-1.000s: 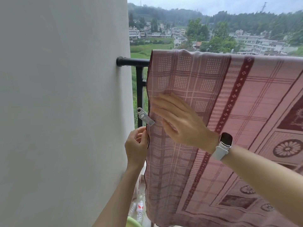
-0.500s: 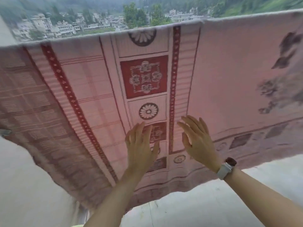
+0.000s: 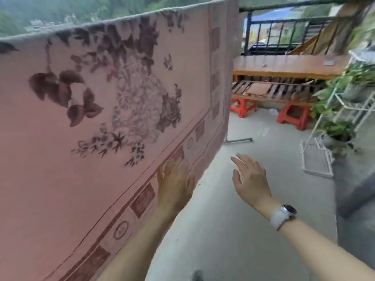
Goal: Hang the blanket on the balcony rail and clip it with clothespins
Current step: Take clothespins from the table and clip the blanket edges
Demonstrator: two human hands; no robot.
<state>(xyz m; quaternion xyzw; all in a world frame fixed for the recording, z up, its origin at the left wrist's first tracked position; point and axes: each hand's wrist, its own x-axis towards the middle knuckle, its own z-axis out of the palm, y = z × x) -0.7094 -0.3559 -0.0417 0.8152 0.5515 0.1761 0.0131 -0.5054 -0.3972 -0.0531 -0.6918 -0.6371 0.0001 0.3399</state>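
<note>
The pink blanket (image 3: pixel 101 122) with a dark flower pattern hangs over the balcony rail (image 3: pixel 284 6) and fills the left part of the view; its right edge ends just before the bare part of the rail. The left hand (image 3: pixel 175 180) lies flat on the lower border of the blanket, fingers straight, holding nothing. The right hand (image 3: pixel 250 177) is in the air, apart from the cloth, fingers spread and empty, with a white watch (image 3: pixel 283 217) on the wrist. Behind stand two red stools (image 3: pixel 243 107) under wooden boards (image 3: pixel 288 66), and a white plant rack (image 3: pixel 345 102) at the right.
</note>
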